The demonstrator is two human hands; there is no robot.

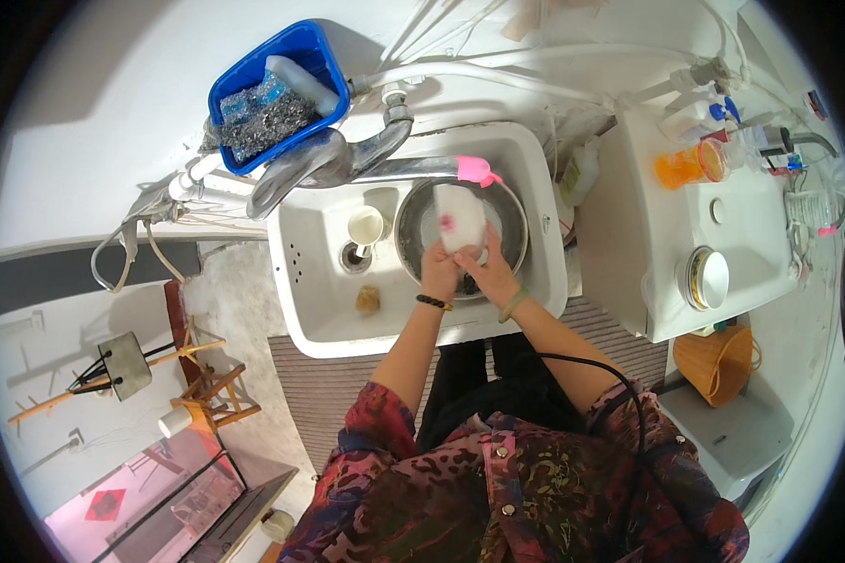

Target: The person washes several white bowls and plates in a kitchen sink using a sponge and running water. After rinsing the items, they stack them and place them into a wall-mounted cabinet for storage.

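Both my hands hold a white dish with a pink mark [461, 214], tilted above a round metal basin [517, 243] in the white sink [422, 331]. My left hand [439, 271] grips its lower left edge. At its lower right edge is my right hand [491, 267], and the two hands nearly meet. The faucet's pink spout tip [475, 169] hangs just beyond the dish. Left of the basin, a white mug [365, 226] sits by the drain [355, 260]. A yellowish sponge [367, 300] lies on the sink floor. Whatever lies under the dish is largely hidden.
A blue plastic basket [279, 98] with scouring pads stands beside the metal faucet [324, 162] at the upper left. To the right, a second white basin [739, 310] bears stacked bowls [711, 279] and an orange cup [683, 165]. A wicker basket [715, 362] is below it.
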